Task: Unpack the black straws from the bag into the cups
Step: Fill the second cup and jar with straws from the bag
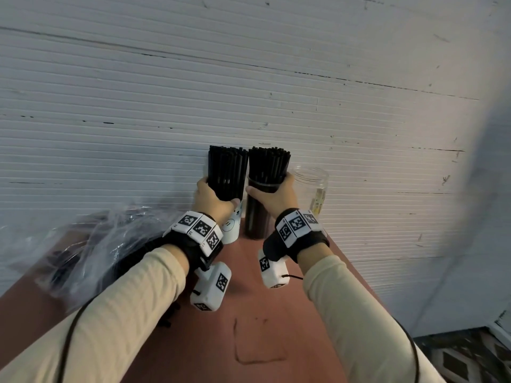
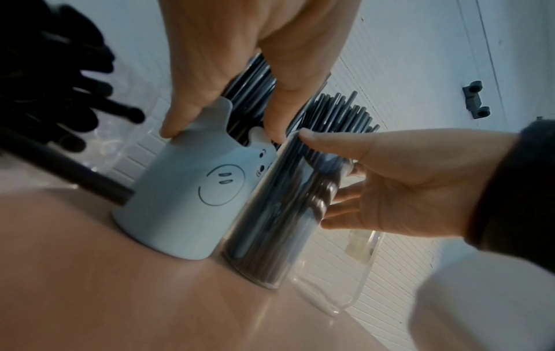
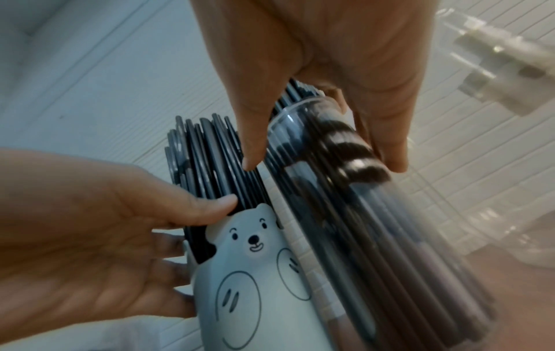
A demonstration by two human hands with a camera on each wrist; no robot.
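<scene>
Two hands work at the far edge of a reddish-brown tabletop [image 1: 249,299], against a white ribbed wall [image 1: 249,78].

The left hand [image 1: 211,199] curls its fingers and thumb round a thick bundle of black straws [image 1: 228,171] that stands upright in a white cup printed with a bear face [image 1: 233,223]. In the left wrist view the fingertips [image 2: 174,128] rest at the cup's rim, which is shaped into two small ears.

The right hand [image 1: 276,199] wraps a clear plastic cup [image 1: 255,217] at its rim, thumb on the near side and fingers round the far side. This cup is packed with a second bundle of black straws [image 1: 268,165], which fan out above the rim. The two cups stand side by side, touching or nearly so.

Just right of the clear cup, at the far right corner of the tabletop, stands a clear jar [image 1: 313,186] with some pale items inside; these are too blurred to identify.

At the left edge of the tabletop lies a crumpled clear plastic bag [image 1: 83,244] with more black straws showing inside it.

Both forearms wear cream ribbed sleeves [image 1: 124,313] and black wrist straps carrying white blocks with square black-and-white markers [image 1: 203,229].
</scene>
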